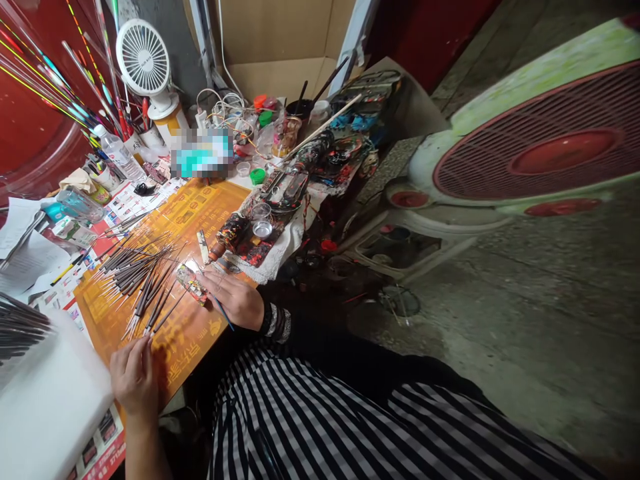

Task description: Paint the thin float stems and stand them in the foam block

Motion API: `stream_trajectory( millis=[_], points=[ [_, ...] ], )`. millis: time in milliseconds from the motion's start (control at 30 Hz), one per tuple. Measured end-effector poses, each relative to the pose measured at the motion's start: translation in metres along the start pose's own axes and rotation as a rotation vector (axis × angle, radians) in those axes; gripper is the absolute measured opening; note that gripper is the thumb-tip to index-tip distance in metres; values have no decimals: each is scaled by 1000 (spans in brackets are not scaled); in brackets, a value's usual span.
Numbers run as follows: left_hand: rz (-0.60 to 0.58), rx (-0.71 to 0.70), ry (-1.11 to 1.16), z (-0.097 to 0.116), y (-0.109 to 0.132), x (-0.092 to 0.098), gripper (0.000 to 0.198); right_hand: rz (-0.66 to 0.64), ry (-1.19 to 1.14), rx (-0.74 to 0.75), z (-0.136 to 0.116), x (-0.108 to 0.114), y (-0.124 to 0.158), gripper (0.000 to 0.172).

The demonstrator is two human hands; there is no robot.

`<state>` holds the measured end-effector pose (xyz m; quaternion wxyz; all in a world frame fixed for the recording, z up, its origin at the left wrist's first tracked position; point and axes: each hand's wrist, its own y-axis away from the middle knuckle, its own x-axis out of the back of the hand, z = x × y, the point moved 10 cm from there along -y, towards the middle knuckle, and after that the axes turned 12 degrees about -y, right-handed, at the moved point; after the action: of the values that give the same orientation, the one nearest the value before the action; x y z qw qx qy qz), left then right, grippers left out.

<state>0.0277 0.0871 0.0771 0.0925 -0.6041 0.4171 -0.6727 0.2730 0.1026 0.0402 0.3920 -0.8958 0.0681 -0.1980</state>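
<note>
My left hand (pixel 133 377) is at the near edge of the orange board, its thumb and fingers pinched on the end of a thin dark float stick (pixel 167 313). That stick slants up towards my right hand (pixel 234 298), whose fingers are closed around a thin blue-handled brush (pixel 223 313); the brush tip is hidden. Against my right fingertips lies a small paint-smeared block (pixel 192 283). Between and beyond the hands, a loose pile of dark float sticks (pixel 133 267) with pale thin tips is spread on the orange board (pixel 187 357).
At left is a white foam block (pixel 55 400) with dark sticks on it. Beyond the board stand a small white fan (pixel 144 60), a plastic bottle (pixel 117 150) and colourful fishing floats (pixel 55 70). Paint-caked pots and a clear cup (pixel 262 230) crowd the right. A large floor fan (pixel 540 140) stands farther right.
</note>
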Motion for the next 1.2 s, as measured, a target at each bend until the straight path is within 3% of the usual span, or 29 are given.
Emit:
stream_trajectory(
  millis=[200,500,633,800,1200],
  points=[
    [15,-11,-10,3,-2,2,14,80,42,106,-10,6,0,72],
    [35,-24,5,4,-1,4,18,130,74,154,-16,10,0,58],
    [33,-1,10,4,2,3,17,193,-5,266,-27,21,14,56],
    [-20,45,30,4,4,0,16,113,-87,371,-36,20,34,56],
    [-18,44,37,5,5,1,17,144,66,335,-10,39,37,48]
  ],
)
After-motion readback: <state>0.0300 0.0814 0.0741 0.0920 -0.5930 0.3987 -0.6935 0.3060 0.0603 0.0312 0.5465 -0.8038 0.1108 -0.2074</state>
